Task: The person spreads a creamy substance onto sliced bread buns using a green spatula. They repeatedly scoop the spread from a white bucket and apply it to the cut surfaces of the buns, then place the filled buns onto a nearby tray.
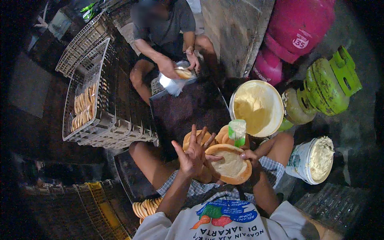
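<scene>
My right hand [252, 157] grips the edge of a flat, cut-open bread bun [231, 168], its pale inside facing up, and a green-handled spatula [239, 132] coated in cream rises beside it. My left hand [193, 157] is spread, palm up, at the bun's left side; whether it touches the bun I cannot tell. More round buns [196, 138] lie just beyond my hands. A large round tub of pale yellow cream [257, 108] stands beyond the spatula, tilted towards me. Near my right knee is a bucket [310, 162] heaped with cream.
Across from me a seated person handles a bun in a clear bag [172, 84]. Stacked plastic crates [102, 120] with bagged buns stand at the left. Green gas cylinders [327, 87] and a pink one [300, 30] are at the upper right. More buns [147, 207] lie at lower left.
</scene>
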